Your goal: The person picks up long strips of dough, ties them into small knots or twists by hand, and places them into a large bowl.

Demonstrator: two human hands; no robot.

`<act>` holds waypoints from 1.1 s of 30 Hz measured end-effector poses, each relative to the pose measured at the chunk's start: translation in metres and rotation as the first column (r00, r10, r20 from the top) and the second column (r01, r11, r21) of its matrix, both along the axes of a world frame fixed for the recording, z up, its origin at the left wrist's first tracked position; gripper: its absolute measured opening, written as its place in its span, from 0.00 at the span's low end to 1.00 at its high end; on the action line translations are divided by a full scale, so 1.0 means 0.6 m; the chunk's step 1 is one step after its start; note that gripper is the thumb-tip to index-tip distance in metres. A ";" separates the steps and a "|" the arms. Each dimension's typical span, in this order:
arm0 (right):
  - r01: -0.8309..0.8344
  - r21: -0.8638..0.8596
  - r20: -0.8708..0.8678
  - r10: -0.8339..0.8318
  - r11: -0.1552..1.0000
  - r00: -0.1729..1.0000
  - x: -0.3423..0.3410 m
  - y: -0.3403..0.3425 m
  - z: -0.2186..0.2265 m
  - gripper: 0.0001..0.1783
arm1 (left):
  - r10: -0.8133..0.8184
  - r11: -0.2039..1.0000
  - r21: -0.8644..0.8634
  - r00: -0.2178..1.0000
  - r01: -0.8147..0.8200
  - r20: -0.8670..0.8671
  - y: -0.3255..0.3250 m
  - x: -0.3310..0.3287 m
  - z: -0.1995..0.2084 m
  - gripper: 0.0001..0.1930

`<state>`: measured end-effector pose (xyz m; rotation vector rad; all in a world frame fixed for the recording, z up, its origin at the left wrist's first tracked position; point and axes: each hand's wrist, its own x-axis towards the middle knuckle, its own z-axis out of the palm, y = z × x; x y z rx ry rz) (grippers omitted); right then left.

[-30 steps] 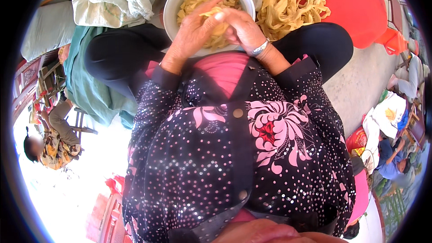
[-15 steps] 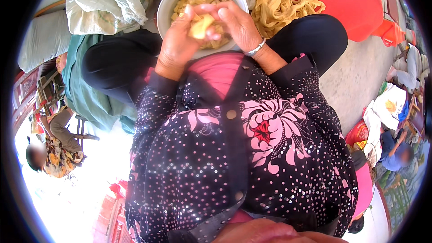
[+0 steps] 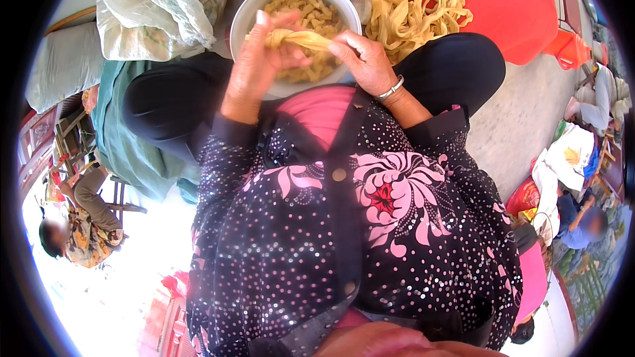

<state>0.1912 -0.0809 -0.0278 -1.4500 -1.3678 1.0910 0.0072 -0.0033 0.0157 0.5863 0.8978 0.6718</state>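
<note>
Above the bowl, a twisted pale-yellow strip (image 3: pixel 305 39), resembling tofu skin, stretches between my hands. My left hand (image 3: pixel 256 63) has its fingers around the strip's left end; motion blurs them somewhat. The thumb and fingers of my right hand (image 3: pixel 368 59) pinch the other end. Beneath them, a white bowl (image 3: pixel 239 18) holds many short yellow pieces (image 3: pixel 323 14), some looking knotted. A heap of long yellow strips (image 3: pixel 413 10) lies to the right of the bowl, beyond my right knee.
Red cloth or plastic (image 3: pixel 506 6) spreads at far right. A white woven sack (image 3: pixel 155 10) and green cloth (image 3: pixel 129 125) lie on the left. My bent knees flank the bowl. One person (image 3: pixel 92 225) sits at far left, another (image 3: pixel 582 221) at far right.
My hands were close together around a bunched yellow piece. Now they are farther apart, the right one shifted right and lower, with the strip drawn out between them.
</note>
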 end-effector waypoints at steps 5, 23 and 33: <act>-0.074 -0.126 -0.060 0.067 0.989 0.996 0.001 0.001 -0.009 0.12 | -0.100 0.995 -0.011 0.973 0.100 -0.210 -0.004 -0.004 -0.018 0.21; -0.217 0.071 0.078 0.211 0.974 0.974 -0.016 0.071 0.077 0.15 | 0.196 0.974 0.122 0.981 -0.192 -0.016 0.035 -0.053 0.019 0.05; -0.264 0.567 0.647 -0.223 0.781 0.729 0.028 0.282 0.225 0.14 | 0.251 0.786 0.599 0.965 -0.155 -0.080 0.213 -0.011 0.159 0.08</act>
